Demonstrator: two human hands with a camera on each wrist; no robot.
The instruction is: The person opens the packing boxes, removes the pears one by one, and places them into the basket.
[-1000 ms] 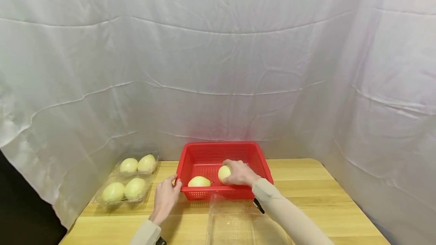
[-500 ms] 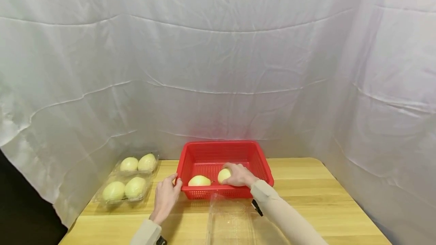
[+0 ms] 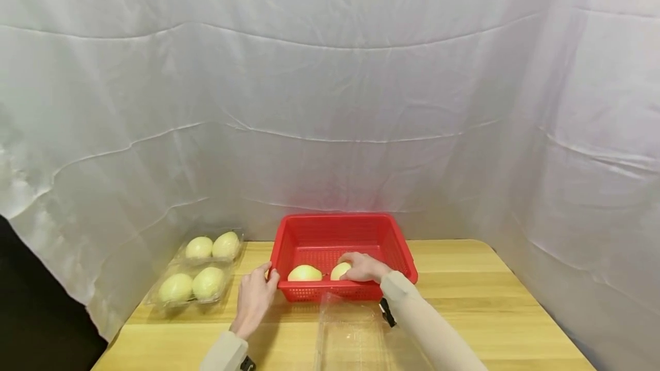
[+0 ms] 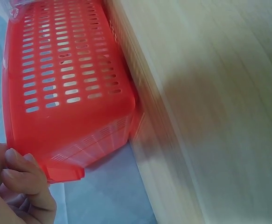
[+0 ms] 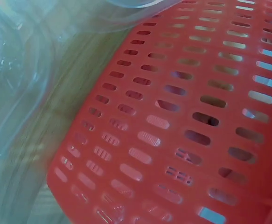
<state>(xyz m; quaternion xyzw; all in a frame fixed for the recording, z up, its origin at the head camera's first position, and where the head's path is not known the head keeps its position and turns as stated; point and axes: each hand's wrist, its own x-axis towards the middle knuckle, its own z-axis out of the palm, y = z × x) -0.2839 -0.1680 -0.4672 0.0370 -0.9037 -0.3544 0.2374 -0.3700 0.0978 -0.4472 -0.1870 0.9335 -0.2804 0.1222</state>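
Note:
A red plastic basket (image 3: 337, 221) stands on the wooden table. At its front left corner my left hand (image 3: 254, 301) grips the rim; the left wrist view shows the fingers (image 4: 26, 179) curled at the basket's edge. Inside, near the front wall, lies a pale yellow pear (image 3: 305, 273) with its stem to the right. Just right of it, my right hand (image 3: 362, 268) holds a second yellow pear (image 3: 340, 271) low in the basket, its fingers around the far and right sides. The right wrist view shows only the slotted basket wall (image 5: 173, 126); that hand and pear are out of sight there.
To the left, a clear plastic clamshell box (image 3: 188, 271) holds several yellow pears. Another clear plastic box (image 3: 350, 336) lies in front of the basket, partly behind the right forearm. A pale grey curtain (image 3: 330, 102) hangs around the table's back and sides.
My right hand has lowered the pear further into the basket, so less of it shows above the front rim. The left hand stays on the rim. The view has shifted slightly.

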